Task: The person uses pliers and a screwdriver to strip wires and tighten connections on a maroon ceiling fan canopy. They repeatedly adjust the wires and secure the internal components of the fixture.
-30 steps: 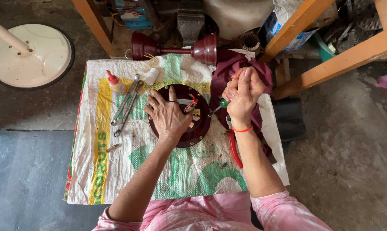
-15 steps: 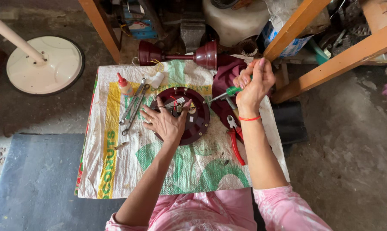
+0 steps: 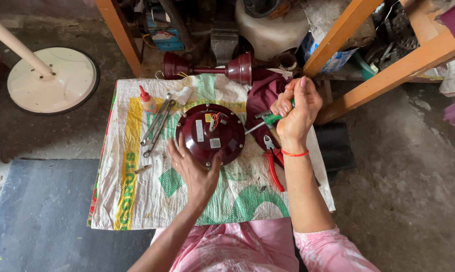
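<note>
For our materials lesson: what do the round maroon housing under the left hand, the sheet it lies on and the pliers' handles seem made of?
Round maroon housing: probably painted metal, glossy, with small screws round its rim. Sheet: woven plastic sacking, to judge by its fine weave and printed colours. Pliers' handles: likely red plastic or rubber sleeves over steel; the grey jaws look like bare metal. The left hand rests at the housing's near edge.

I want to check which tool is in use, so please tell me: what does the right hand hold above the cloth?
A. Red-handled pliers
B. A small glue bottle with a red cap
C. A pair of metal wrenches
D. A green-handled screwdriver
D: the right hand is closed around a green-handled screwdriver, while the red-handled pliers lie on the cloth below it, untouched.
</note>
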